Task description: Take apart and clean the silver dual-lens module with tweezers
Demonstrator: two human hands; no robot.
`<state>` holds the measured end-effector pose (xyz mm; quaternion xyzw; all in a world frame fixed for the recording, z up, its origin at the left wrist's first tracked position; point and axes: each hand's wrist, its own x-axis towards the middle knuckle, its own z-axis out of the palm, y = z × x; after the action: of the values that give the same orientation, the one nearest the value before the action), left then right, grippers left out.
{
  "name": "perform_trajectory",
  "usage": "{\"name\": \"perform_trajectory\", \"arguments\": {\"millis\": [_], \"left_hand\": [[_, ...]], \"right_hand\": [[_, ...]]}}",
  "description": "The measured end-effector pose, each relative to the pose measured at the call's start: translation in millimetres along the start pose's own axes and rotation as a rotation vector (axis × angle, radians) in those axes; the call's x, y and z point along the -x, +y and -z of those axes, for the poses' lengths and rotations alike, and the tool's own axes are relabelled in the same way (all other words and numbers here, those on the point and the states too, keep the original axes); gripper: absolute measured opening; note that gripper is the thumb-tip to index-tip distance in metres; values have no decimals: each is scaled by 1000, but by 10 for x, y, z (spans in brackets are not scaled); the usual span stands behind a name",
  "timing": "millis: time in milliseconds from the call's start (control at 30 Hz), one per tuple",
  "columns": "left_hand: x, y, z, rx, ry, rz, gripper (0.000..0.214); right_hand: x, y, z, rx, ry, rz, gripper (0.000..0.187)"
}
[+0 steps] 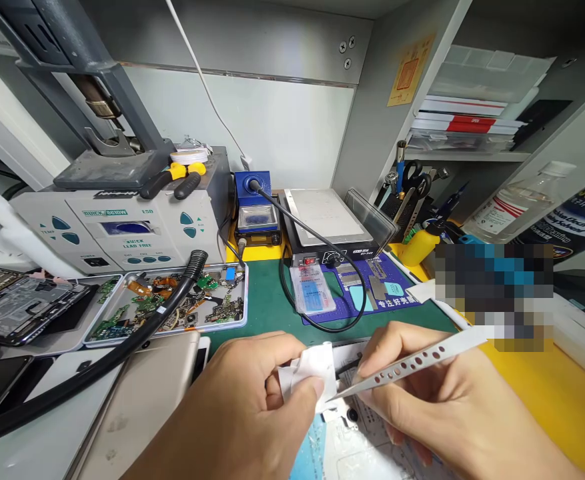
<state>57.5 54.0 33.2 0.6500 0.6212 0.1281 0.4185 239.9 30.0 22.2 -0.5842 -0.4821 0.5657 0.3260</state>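
My left hand (pixel 252 400) is closed on a crumpled piece of white paper or tissue (pixel 317 367), pinched between thumb and fingers. In my right hand (pixel 422 393) is a pair of silver tweezers (pixel 412 363) with round holes along the arms. The tweezer tips point left and meet the lower edge of the white piece; whether they grip anything there I cannot tell. Below both hands lies a white sheet with printed line drawings (pixel 362 453), and a small part with a black round spot (pixel 352 415) shows on it. A light blue strip (pixel 308 453) lies beside my left wrist.
At left, a hot-air station (pixel 122 233) stands behind a tray of circuit boards (pixel 245 307); a thick black hose (pixel 137 347) crosses the front left. A heating plate (pixel 327 213) stands at the back with a looping black cable (pixel 292 303). A yellow bottle (pixel 419 247) and clear bottle (pixel 517 200) stand right.
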Motion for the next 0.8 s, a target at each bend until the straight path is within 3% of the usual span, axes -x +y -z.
{"name": "perform_trajectory", "arguments": {"millis": [800], "left_hand": [[9, 7, 1, -31, 10, -1, 22]], "right_hand": [[19, 11, 7, 43, 39, 19, 16]]}}
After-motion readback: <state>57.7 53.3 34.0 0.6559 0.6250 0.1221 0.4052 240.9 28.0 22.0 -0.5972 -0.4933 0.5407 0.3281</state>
